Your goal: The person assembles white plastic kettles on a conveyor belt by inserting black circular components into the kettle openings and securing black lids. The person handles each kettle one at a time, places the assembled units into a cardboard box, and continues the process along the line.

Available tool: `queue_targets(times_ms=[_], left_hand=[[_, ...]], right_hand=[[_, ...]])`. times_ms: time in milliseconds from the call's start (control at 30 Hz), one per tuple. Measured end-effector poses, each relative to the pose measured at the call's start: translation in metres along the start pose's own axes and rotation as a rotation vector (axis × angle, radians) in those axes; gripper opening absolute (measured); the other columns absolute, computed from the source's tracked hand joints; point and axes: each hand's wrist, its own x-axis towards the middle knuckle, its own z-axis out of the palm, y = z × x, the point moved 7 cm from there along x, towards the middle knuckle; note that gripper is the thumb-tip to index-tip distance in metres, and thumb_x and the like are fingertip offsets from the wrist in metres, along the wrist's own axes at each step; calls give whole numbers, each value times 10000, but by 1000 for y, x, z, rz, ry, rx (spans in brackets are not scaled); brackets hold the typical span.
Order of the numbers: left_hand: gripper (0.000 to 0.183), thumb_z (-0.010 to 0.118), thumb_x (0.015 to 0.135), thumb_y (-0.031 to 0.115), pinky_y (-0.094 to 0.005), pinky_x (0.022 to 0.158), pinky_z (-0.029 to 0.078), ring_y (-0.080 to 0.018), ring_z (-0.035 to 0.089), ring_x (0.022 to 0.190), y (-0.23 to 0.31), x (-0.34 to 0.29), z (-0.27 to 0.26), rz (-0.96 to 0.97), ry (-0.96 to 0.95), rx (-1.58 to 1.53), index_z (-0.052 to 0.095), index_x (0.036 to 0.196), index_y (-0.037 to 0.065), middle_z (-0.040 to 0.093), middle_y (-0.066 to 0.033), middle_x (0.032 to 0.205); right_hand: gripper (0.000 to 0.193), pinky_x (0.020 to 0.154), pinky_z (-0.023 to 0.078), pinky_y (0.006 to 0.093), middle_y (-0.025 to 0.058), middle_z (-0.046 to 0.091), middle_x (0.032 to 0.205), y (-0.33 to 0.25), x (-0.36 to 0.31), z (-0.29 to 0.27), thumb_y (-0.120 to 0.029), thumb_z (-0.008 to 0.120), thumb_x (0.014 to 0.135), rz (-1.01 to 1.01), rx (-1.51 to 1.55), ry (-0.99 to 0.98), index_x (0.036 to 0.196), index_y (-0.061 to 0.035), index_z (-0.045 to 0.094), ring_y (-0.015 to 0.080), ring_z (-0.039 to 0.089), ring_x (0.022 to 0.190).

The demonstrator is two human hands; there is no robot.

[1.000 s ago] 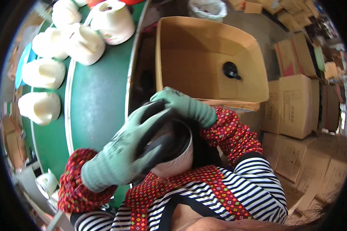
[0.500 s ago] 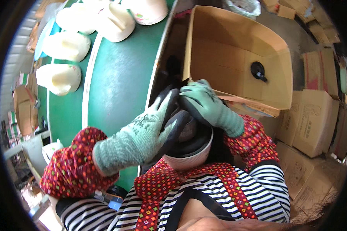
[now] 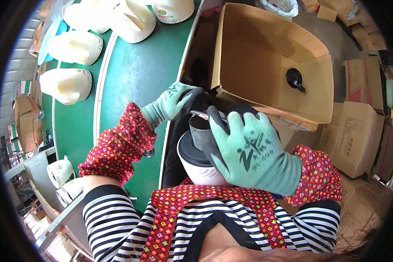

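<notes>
In front of my body stands a white round vessel (image 3: 196, 170) with a black top part (image 3: 188, 150). A dark grey hollow cylinder (image 3: 201, 134) rises from the black top. My right hand (image 3: 253, 148), in a green glove with black fingers, is closed around the cylinder's right side, its back turned up. Across the cylinder's upper rim runs a thin pale strip (image 3: 200, 115) with reddish marks. My left hand (image 3: 179, 102), gloved alike, is closed at the strip's left end, fingertips pinched together. The right fingertips hide part of the cylinder.
On the left is a green conveyor belt (image 3: 131, 78) carrying several cream-white pots (image 3: 67, 85). An open cardboard box (image 3: 253, 65) at the far right holds a black round part with a handle (image 3: 294, 78). Cardboard cartons (image 3: 349, 131) are stacked at right. More white vessels (image 3: 61, 171) sit at left.
My hands were close together over the cylinder. My left hand has drawn back to its far left side; my right hand has come nearer and rolled over. The strip now shows.
</notes>
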Motion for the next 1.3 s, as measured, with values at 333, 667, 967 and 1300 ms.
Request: queue_targets(times_ms=[333,667,967,1300], left_hand=[[272,709,973,255,-316,559,477,-109,584,579,-3,-118,-65,-794,272,-299,746,884,1,637,-113,621],[525,801,844,258,-426,966,533,-354,650,1162,12,-268,-64,-1203,399,328,628,1305,76,663,-189,1249],[706,846,848,192,-477,1171,385,-335,459,1434,154,-226,-83,-634,538,-539,521,1454,32,466,-213,1543],[252,623,1034,175,-421,790,644,-219,720,947,-13,-433,-238,-1039,1473,-373,686,1192,-11,723,-131,1116]], right_hand=[[729,1161,339,553,199,551,1411,13,-21,29,-432,827,762,-283,577,268,1362,-73,621,409,493,1335],[334,837,508,337,93,624,970,25,-1,41,-250,864,805,-57,1037,682,957,-11,687,228,638,927],[516,1061,501,394,88,671,1278,-42,97,91,-477,465,1099,178,2113,115,1378,-63,595,199,620,1185],[476,976,494,307,120,665,1243,-44,82,93,-319,529,1089,135,1639,143,1412,31,556,165,642,1087]])
